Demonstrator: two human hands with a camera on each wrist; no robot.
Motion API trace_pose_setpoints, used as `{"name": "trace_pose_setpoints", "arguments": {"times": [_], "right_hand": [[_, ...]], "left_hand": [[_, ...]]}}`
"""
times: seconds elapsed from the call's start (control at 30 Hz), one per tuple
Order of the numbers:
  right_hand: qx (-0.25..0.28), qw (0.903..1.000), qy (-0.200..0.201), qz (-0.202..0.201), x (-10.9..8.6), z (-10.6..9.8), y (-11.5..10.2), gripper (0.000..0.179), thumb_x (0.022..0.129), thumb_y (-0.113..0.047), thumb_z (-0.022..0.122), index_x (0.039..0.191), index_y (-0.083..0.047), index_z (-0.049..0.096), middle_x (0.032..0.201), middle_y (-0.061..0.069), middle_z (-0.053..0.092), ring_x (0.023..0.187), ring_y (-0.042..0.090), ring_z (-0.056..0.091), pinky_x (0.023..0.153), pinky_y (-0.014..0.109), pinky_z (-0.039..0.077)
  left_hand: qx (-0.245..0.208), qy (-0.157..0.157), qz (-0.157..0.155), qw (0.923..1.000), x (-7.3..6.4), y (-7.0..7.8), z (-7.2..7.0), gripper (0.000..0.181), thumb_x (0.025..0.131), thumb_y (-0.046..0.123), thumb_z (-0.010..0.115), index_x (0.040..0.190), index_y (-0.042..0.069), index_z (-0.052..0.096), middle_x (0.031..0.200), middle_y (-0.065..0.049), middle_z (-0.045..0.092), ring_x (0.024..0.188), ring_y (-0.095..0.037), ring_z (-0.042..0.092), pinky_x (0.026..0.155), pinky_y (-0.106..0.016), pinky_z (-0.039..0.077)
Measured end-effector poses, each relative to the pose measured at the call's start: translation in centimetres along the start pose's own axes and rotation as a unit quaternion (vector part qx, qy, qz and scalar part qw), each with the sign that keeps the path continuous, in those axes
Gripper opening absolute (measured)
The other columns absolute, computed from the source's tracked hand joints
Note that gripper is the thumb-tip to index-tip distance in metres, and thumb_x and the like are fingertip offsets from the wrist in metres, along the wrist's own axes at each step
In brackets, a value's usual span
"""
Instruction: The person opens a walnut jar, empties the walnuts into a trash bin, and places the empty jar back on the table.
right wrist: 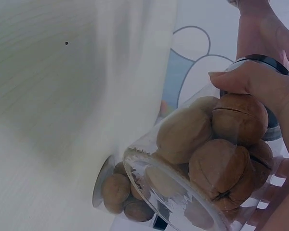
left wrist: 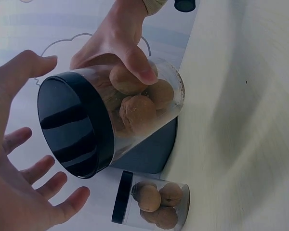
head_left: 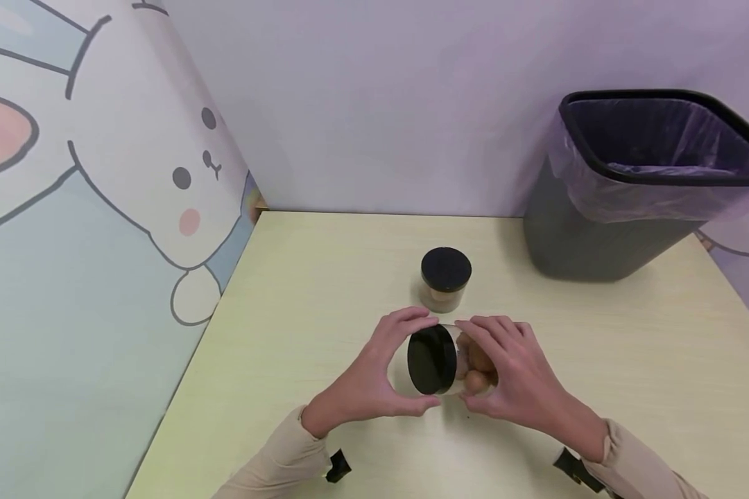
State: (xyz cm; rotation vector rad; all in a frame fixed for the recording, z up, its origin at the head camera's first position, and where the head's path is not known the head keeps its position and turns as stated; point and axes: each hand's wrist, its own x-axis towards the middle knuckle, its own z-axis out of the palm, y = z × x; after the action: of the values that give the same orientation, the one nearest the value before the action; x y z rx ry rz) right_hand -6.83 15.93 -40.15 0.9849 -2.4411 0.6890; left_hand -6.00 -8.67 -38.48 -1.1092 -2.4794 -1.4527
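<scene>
My right hand (head_left: 524,378) grips a clear jar (right wrist: 183,175) around its body, tilted over the table with its black lid (left wrist: 74,125) facing left. Brown walnuts (right wrist: 221,173), some with split shells, show through its wall. Curved around the lid side is my left hand (head_left: 374,371), its thumb and fingers spread; in the left wrist view a gap shows between the fingers and the lid. Just behind, a second clear jar (head_left: 442,298) stands upright with its black lid (head_left: 446,269) on. Similar walnuts (left wrist: 159,204) lie inside it.
A grey bin (head_left: 593,235) with a black rim and a translucent liner stands at the back right of the pale table (head_left: 324,277). A plain wall (head_left: 374,104) rises behind the table, and a cartoon-printed wall (head_left: 100,298) runs along its left side.
</scene>
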Motion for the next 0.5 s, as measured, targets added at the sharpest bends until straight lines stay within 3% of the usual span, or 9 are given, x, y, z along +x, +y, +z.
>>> {"name": "trace_pose_setpoints", "arguments": {"times": [0.17, 0.27, 0.5], "right_hand": [[-0.017, 0.9998, 0.002, -0.004, 0.04, -0.12, -0.12, 0.089, 0.044, -0.034, 0.082, 0.126, -0.01, 0.056, 0.114, 0.006, 0.057, 0.104, 0.023, 0.051, 0.075, 0.045, 0.035], [-0.021, 0.9998, -0.001, -0.004, 0.13, -0.26, -0.23, 0.088, 0.045, -0.033, 0.082, 0.126, -0.01, 0.057, 0.114, 0.006, 0.057, 0.103, 0.024, 0.05, 0.076, 0.044, 0.035], [-0.026, 0.9997, 0.0, -0.006, 0.13, -0.42, -0.51, 0.082, 0.048, -0.032, 0.075, 0.125, -0.008, 0.057, 0.115, 0.005, 0.057, 0.104, 0.024, 0.05, 0.079, 0.043, 0.034]], "left_hand": [[-0.002, -0.011, -0.012, 0.9999, 0.07, 0.04, 0.22, 0.088, 0.068, 0.032, 0.084, 0.142, 0.026, 0.037, 0.145, 0.007, 0.028, 0.133, -0.013, 0.026, 0.102, -0.038, 0.035], [0.002, -0.013, -0.003, 0.9999, 0.19, -0.04, 0.32, 0.086, 0.068, 0.031, 0.084, 0.141, 0.024, 0.039, 0.143, 0.004, 0.031, 0.131, -0.014, 0.03, 0.101, -0.036, 0.037], [0.004, 0.02, 0.026, 0.9995, 0.49, -0.27, 0.53, 0.076, 0.064, 0.027, 0.084, 0.133, 0.022, 0.05, 0.133, 0.002, 0.041, 0.121, -0.012, 0.044, 0.093, -0.033, 0.044]]}}
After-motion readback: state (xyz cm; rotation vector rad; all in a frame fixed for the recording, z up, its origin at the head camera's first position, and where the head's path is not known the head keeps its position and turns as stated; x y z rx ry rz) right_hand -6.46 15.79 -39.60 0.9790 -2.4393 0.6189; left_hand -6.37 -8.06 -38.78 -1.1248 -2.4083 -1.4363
